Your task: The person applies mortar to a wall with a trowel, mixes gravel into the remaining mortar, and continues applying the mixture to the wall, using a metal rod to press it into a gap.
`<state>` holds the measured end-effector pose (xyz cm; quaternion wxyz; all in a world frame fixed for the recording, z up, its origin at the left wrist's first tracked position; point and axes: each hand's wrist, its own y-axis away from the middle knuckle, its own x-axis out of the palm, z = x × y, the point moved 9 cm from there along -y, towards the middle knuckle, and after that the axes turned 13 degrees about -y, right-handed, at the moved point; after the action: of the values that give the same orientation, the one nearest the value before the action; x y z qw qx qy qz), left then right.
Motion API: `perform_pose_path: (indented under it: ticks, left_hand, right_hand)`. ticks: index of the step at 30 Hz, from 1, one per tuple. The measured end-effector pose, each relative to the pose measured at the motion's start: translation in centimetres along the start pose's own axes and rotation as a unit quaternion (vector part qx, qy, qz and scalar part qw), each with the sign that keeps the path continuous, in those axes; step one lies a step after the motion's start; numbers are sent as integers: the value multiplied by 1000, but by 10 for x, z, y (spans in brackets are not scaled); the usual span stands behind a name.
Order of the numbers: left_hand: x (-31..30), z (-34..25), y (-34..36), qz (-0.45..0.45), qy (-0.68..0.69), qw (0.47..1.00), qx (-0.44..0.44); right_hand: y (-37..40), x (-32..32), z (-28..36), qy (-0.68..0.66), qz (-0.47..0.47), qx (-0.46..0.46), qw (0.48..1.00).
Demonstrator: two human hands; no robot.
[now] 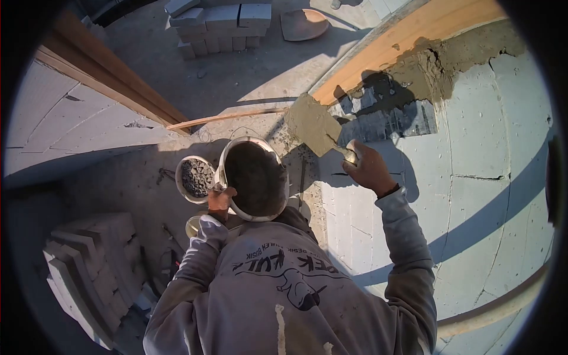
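My right hand (368,167) is closed around the handle of a trowel (345,154), whose blade is covered with grey-brown mortar (312,124). The blade is beside a grey block wall (408,195), near its edge by a wooden frame (384,47). Wet mortar is spread along the joint there, above a smeared metallic-looking strip (414,120). My left hand (220,199) grips the rim of a white bucket (286,189), tilted against my body, with a dark mix inside.
A smaller bucket (180,177) of grey chunks stands left of the mortar bucket. Blocks are stacked at lower left (97,260) and at the back (222,23), near a shallow tray (303,25). A wooden post (118,65) and a thin floor strip (236,116) border the opening.
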<state>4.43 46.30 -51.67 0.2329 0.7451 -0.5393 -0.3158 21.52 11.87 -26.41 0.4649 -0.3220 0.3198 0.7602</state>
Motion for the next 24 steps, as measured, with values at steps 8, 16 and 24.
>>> perform_pose_path:
  ticks: [8, 16, 24]
  left_hand:
    - [5, -99, 30, 60, -104, 979, 166]
    - [21, -148, 57, 108, -196, 953, 206]
    - [9, -136, 61, 127, -90, 969, 189]
  right_hand:
    - [-14, 127, 23, 222, -57, -166, 959]
    - [-34, 179, 34, 141, 129, -22, 981]
    - [-6, 186, 43, 18, 102, -48, 993]
